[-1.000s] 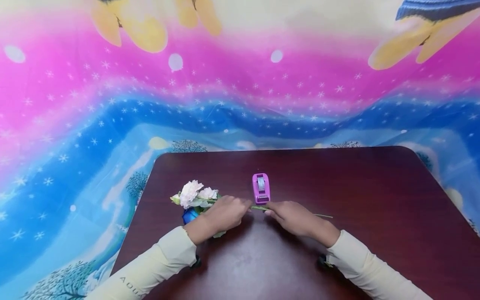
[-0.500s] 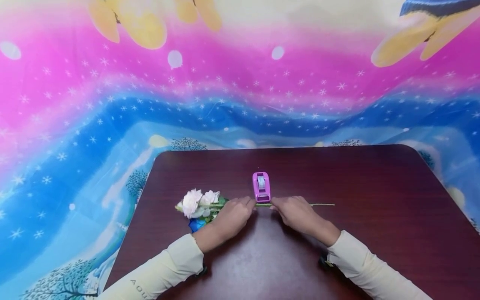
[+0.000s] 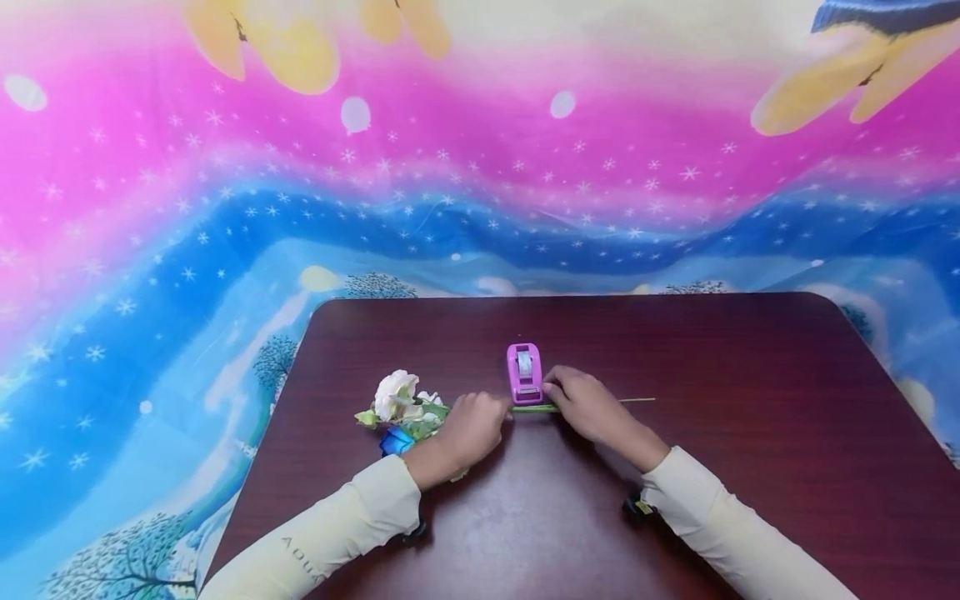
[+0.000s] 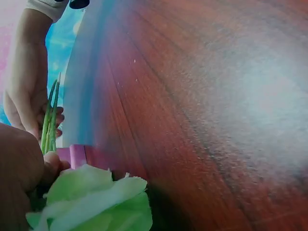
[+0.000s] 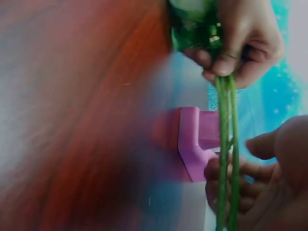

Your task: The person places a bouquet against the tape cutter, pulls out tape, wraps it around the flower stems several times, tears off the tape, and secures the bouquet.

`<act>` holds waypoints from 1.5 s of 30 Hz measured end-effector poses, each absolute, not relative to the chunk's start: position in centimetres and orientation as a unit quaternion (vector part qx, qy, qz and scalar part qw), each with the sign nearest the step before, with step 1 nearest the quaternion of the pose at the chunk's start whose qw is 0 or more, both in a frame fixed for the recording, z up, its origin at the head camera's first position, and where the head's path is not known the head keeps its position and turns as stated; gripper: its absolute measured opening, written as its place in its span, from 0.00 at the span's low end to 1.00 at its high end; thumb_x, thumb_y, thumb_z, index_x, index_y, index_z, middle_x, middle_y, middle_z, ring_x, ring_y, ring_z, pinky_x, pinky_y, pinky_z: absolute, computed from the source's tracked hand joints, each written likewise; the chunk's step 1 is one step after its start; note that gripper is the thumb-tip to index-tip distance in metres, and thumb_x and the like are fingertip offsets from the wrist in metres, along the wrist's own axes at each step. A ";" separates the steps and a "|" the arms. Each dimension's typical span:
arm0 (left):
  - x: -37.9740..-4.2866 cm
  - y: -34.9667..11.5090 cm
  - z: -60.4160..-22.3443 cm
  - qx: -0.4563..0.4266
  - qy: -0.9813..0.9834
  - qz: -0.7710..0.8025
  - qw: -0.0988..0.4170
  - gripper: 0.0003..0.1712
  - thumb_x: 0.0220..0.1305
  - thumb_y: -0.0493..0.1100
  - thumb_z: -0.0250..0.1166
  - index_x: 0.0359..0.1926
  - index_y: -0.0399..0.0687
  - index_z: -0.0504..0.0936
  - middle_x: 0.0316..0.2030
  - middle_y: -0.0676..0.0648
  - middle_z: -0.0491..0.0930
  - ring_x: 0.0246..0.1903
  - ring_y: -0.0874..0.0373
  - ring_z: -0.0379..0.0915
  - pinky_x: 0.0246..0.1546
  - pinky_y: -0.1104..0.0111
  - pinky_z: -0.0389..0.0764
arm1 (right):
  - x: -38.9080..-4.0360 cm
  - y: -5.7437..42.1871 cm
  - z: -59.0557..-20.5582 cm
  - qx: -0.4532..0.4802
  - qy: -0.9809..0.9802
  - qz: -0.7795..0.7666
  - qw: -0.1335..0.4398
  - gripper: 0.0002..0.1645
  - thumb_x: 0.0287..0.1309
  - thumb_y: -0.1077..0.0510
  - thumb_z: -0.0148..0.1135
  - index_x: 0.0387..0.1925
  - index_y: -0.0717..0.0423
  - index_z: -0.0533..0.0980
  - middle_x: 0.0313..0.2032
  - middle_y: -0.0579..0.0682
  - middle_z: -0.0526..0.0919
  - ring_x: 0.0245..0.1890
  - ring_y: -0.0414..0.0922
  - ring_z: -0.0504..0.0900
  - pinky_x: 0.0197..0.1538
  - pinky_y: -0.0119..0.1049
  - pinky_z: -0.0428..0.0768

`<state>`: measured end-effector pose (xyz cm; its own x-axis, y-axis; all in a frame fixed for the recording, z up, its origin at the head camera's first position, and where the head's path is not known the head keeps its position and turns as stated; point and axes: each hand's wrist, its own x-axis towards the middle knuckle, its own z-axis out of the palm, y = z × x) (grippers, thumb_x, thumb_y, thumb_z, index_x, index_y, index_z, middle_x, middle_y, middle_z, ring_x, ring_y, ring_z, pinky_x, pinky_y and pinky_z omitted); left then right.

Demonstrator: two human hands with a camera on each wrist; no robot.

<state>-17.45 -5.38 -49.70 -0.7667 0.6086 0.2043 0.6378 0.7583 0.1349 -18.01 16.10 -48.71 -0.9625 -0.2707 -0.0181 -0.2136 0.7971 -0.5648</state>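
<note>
My left hand point(image 3: 472, 429) pinches a small bunch of green flower stems point(image 5: 223, 139) between thumb and fingers. White flowers point(image 3: 395, 393) and a blue rose point(image 3: 395, 441) stick out to the left of that hand. Pale green petals point(image 4: 98, 202) fill the bottom of the left wrist view. On the right, my right hand point(image 3: 588, 402) is at the front end of a pink tape dispenser point(image 3: 524, 372). In the right wrist view its fingers point(image 5: 250, 173) are loosely bent behind the stems, thumb apart from them. The dispenser stands just beyond the stems.
The dark red-brown table point(image 3: 712, 358) has rounded far corners. Behind it hangs a cloth backdrop point(image 3: 480, 183) in pink and blue with snowflakes. Thin stem ends stretch out to the right past my right hand.
My right hand has let go of the stems and moved up to the dispenser's front end. The flowers have turned in my left hand, which has shifted slightly right.
</note>
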 end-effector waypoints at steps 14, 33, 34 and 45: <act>-19.2 -4.0 -50.1 -0.293 -0.951 -0.092 0.025 0.04 0.62 0.37 0.69 0.31 0.51 0.87 0.28 0.51 0.88 0.27 0.52 0.85 0.28 0.61 0.84 | -20.1 14.0 -49.1 0.015 0.887 -0.442 0.134 0.10 0.63 0.57 0.67 0.37 0.61 0.86 0.35 0.52 0.85 0.34 0.43 0.75 0.38 0.32 0.72; -20.1 -3.7 -49.5 -0.261 -0.959 -0.110 -0.013 0.06 0.65 0.43 0.70 0.29 0.51 0.89 0.28 0.50 0.89 0.28 0.51 0.86 0.29 0.60 0.84 | -20.2 12.6 -47.8 0.115 0.853 -0.490 0.137 0.22 0.69 0.50 0.61 0.29 0.66 0.84 0.22 0.46 0.73 0.26 0.41 0.68 0.28 0.31 0.65; -20.2 -3.7 -49.6 -0.261 -0.959 -0.112 -0.015 0.08 0.65 0.44 0.70 0.28 0.51 0.88 0.27 0.50 0.88 0.28 0.51 0.85 0.29 0.60 0.84 | -20.2 12.7 -47.9 0.118 0.854 -0.488 0.136 0.22 0.69 0.50 0.61 0.28 0.65 0.84 0.22 0.46 0.72 0.27 0.42 0.68 0.28 0.31 0.65; -20.4 -3.3 -49.4 -0.245 -0.961 -0.125 -0.043 0.12 0.67 0.47 0.68 0.26 0.51 0.87 0.24 0.49 0.86 0.27 0.50 0.83 0.29 0.59 0.83 | -19.8 12.7 -48.0 0.089 0.900 -0.413 0.104 0.25 0.70 0.47 0.60 0.18 0.55 0.78 0.16 0.43 0.67 0.29 0.46 0.71 0.61 0.57 0.67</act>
<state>-20.38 -3.35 -49.43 -0.8766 0.4807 -0.0209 0.4593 0.8490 0.2610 -19.77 12.69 -47.98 -0.9626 0.0747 -0.2604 0.2461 0.6427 -0.7255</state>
